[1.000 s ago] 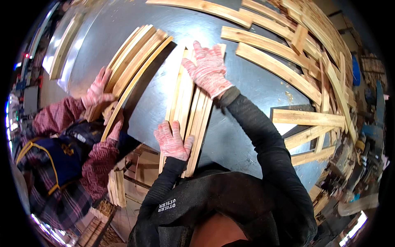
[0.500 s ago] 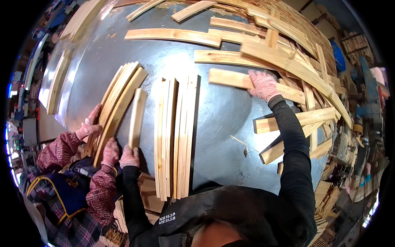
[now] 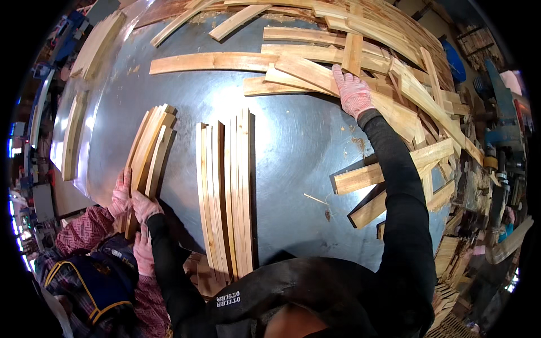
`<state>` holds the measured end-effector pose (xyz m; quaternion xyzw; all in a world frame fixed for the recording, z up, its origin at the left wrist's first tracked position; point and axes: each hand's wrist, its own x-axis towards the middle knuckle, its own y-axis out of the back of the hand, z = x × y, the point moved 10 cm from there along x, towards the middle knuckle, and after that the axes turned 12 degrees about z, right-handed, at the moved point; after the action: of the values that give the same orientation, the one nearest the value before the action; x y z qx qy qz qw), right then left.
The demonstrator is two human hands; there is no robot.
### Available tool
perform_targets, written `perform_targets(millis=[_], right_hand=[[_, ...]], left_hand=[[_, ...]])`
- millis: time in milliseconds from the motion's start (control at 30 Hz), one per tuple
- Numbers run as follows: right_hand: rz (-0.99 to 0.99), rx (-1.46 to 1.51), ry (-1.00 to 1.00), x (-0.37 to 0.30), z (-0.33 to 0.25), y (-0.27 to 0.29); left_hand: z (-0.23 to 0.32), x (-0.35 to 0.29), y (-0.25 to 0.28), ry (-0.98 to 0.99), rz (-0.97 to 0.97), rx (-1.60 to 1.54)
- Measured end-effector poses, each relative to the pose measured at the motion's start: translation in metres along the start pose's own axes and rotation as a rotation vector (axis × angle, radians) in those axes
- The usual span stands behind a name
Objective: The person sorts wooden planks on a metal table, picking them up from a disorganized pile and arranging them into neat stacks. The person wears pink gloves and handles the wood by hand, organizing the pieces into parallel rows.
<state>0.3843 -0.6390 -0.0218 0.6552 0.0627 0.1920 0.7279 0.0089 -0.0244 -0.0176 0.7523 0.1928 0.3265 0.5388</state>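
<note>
Both my hands wear pinkish knit gloves. My left hand point(image 3: 146, 207) is closed round the lower end of a narrow wooden strip point(image 3: 158, 163), which lies against a bundle of wooden strips point(image 3: 145, 141). A co-worker's gloved hand point(image 3: 120, 194) grips that bundle from its left side, and the other gloved hand point(image 3: 144, 250) is low beside my left wrist. Farther off at the right, my right hand point(image 3: 355, 94) has its fingers across a flat wooden board point(image 3: 307, 73) on the loose pile, thumb at the near edge. The board's right part is hidden under the hand.
Two groups of upright-lying strips point(image 3: 217, 197) stand side by side on the metal table point(image 3: 287, 186). Loose boards point(image 3: 366, 176) are heaped at the right and along the far side. A lone strip point(image 3: 73, 138) and a thick stack point(image 3: 98, 45) are at the left.
My left hand has moved left, bringing the short strip against the co-worker's bundle. My right hand has shifted farther away on the pile, with the board it held pushed up among others.
</note>
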Motion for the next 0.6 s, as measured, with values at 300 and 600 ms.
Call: perform_targets(millis=[300,600], right_hand=[[-0.465,1.291,-0.028,-0.032,-0.051,0.071],[0.265,0.227,0.044,-0.018,0.015,0.121]], left_hand=[[0.229,-0.106,0.147,-0.057,-0.259,-1.669],[0.411,-0.242,0.109,0.358,-1.375,-1.977]])
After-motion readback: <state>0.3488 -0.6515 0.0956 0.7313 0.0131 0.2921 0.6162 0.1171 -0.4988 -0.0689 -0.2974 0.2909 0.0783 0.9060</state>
